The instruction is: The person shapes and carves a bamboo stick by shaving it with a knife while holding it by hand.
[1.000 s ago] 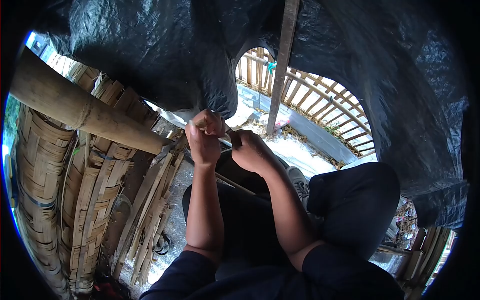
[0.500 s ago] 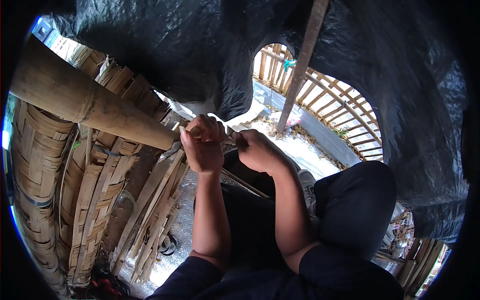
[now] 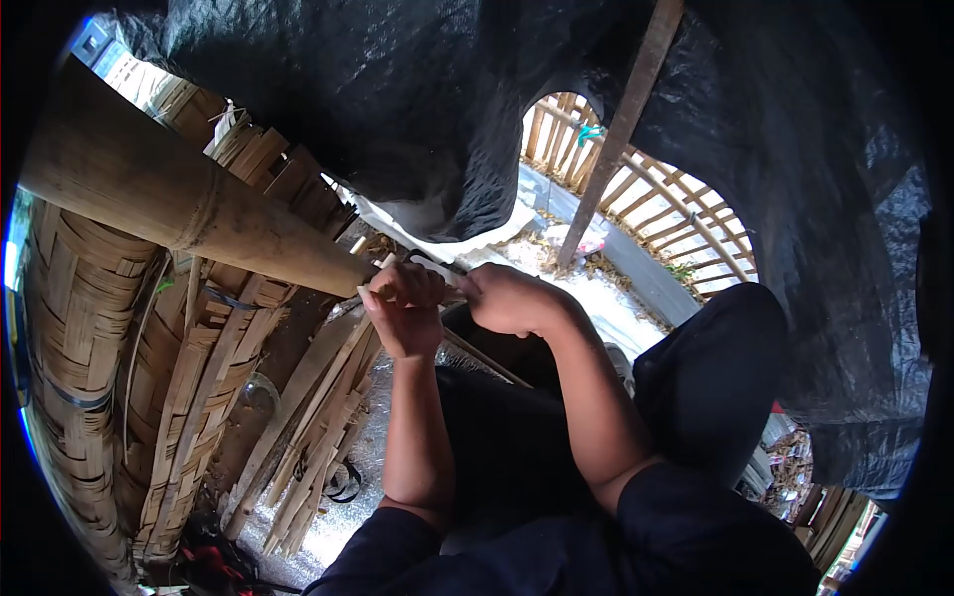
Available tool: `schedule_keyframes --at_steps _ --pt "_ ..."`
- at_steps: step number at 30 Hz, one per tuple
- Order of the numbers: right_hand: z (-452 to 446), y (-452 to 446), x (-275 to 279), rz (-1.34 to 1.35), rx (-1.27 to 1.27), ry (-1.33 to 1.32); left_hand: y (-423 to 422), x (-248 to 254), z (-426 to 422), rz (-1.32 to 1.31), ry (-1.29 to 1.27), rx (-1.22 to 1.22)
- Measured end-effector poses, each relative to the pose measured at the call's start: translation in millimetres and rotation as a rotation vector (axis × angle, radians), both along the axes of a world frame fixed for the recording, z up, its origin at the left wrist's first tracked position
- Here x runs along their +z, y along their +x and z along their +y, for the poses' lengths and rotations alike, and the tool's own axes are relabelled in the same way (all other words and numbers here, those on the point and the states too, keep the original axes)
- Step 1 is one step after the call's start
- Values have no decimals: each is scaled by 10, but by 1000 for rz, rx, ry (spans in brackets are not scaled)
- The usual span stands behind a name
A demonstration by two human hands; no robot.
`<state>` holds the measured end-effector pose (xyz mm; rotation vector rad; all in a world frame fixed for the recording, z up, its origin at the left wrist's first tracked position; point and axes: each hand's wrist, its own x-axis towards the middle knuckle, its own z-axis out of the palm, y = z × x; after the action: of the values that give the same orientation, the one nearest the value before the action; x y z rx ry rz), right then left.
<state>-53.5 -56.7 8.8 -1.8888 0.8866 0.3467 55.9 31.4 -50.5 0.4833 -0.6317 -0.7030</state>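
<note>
While the woven bamboo rolls (image 3: 89,328) still fill the left of the frame, the thick bamboo pole (image 3: 199,204) slanting over them now has its lower end close beside the left hand (image 3: 405,310); a second ago it ended farther off. Split strips (image 3: 318,427) lie below that end. Near the centre, the left hand's fingers are curled together around a slender pale piece (image 3: 454,291), mostly hidden, which bridges the small gap to the right hand (image 3: 509,300). That hand's fingers are closed on its right end, though I cannot tell how the thumb sits. Both hands appear lower in the frame than before. Farther right, the forearm now covers most of the grey shoe (image 3: 621,366), and the slanting wooden bar (image 3: 621,129) appears farther right than earlier, against the black sheet (image 3: 795,199).
</note>
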Motion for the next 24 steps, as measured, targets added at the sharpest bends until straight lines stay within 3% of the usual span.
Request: schedule_keyframes --at_steps 4,5,7,9,12,14,18,24 --pt "-96 3 198 52 244 -134 -107 84 -166 30 97 50" --pt "-126 -32 228 98 147 -113 -156 109 -202 -19 116 47" --pt "-149 -264 468 -5 210 -421 -291 151 -308 -198 39 75" --pt "-144 -633 863 103 231 -455 -448 97 -342 -282 -3 88" --pt "-18 -1251 985 73 -10 -497 -642 145 -324 -378 12 89" --pt "26 -1485 898 8 -88 -506 -748 165 -298 -460 34 95" --pt "-103 -1516 96 -168 -351 -562 -841 207 -303 -470 29 91" --pt "138 -1003 -166 -419 -475 -482 -864 296 -169 -357 39 145"
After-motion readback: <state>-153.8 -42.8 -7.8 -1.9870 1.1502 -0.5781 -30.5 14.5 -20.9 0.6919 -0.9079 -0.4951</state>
